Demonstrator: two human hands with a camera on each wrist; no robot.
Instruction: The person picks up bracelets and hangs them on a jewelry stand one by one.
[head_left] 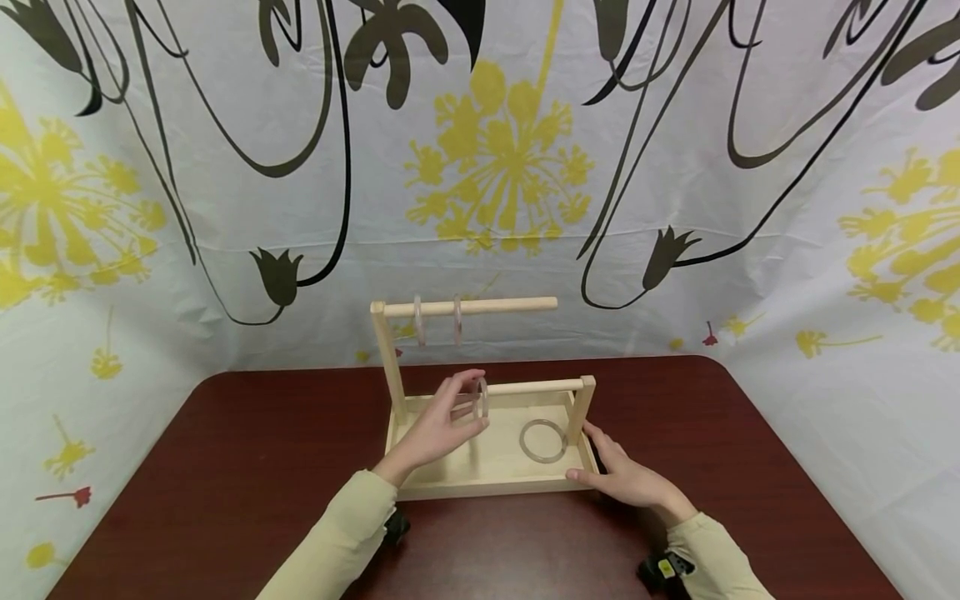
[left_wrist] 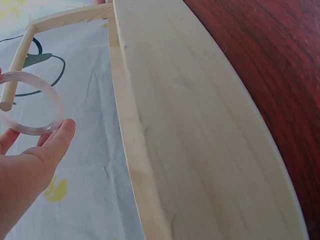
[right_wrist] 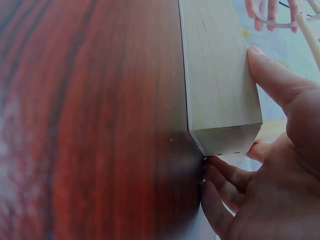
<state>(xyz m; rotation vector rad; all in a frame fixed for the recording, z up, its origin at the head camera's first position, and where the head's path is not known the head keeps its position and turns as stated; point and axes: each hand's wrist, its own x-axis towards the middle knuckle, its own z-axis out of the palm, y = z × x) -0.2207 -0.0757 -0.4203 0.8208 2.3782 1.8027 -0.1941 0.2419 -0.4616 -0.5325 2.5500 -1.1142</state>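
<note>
My left hand (head_left: 442, 421) pinches a translucent bangle (head_left: 483, 400) between thumb and fingers at the free left end of the lower wooden rod (head_left: 536, 387). In the left wrist view, that rod's tip shows inside the opening of the bangle (left_wrist: 57, 100). My right hand (head_left: 626, 475) grips the right end of the wooden tray stand (head_left: 495, 487), thumb on the front wall and fingers around the end wall. In the right wrist view, its thumb lies along the wall's edge and the other fingers reach under the corner.
Two similar bangles (head_left: 457, 321) hang on the upper rod (head_left: 510, 305), which extends right from the tall left post (head_left: 387, 362). Another bangle (head_left: 522, 442) lies inside the tray at right, near the short post (head_left: 581, 408). A patterned cloth backdrop surrounds the dark red table (head_left: 285, 467).
</note>
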